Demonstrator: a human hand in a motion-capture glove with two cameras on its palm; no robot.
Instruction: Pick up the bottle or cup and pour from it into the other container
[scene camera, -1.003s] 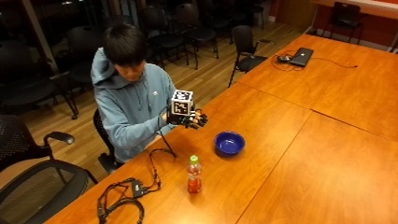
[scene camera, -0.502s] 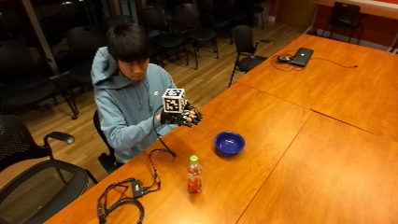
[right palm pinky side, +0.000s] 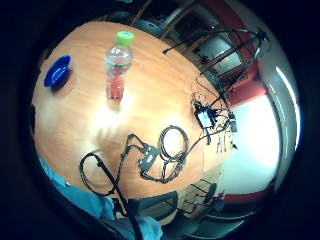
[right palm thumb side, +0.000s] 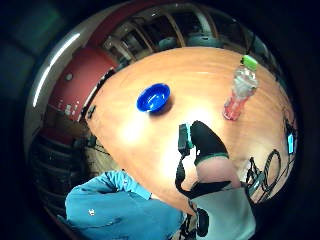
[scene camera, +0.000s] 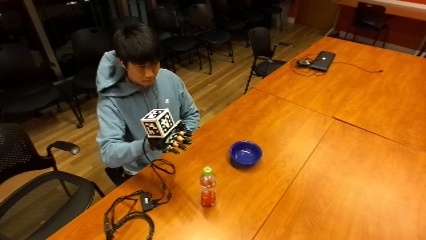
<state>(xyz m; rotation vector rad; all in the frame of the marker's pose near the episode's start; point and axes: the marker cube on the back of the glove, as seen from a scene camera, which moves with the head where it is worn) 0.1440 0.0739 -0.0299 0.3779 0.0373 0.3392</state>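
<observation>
Right hand (scene camera: 172, 140) hovers above the bench (scene camera: 299, 165), fingers (scene camera: 180, 143) relaxed, holding nothing. Bottle (scene camera: 208, 186) is tall and capped: an off-centre grasp may topple it; pouring may miss the bowl (scene camera: 245, 153).

The gloved right hand (scene camera: 174, 141) is hovering above the counter (scene camera: 293, 150) edge in front of the person, fingers relaxed and holding nothing. Bare wood is lying between it and the bottle (scene camera: 208, 187), and between it and the blue bowl (scene camera: 245, 153), so both are standing in the open. Bottle and bowl are sitting well apart, leaving a gap of counter between them. Black cables (scene camera: 130, 212) and a small box are sprawling along the near counter edge beside the bottle, crowding that side. Beyond the bowl, wide counter is stretching unobstructed toward a distant laptop (scene camera: 323, 60).
</observation>
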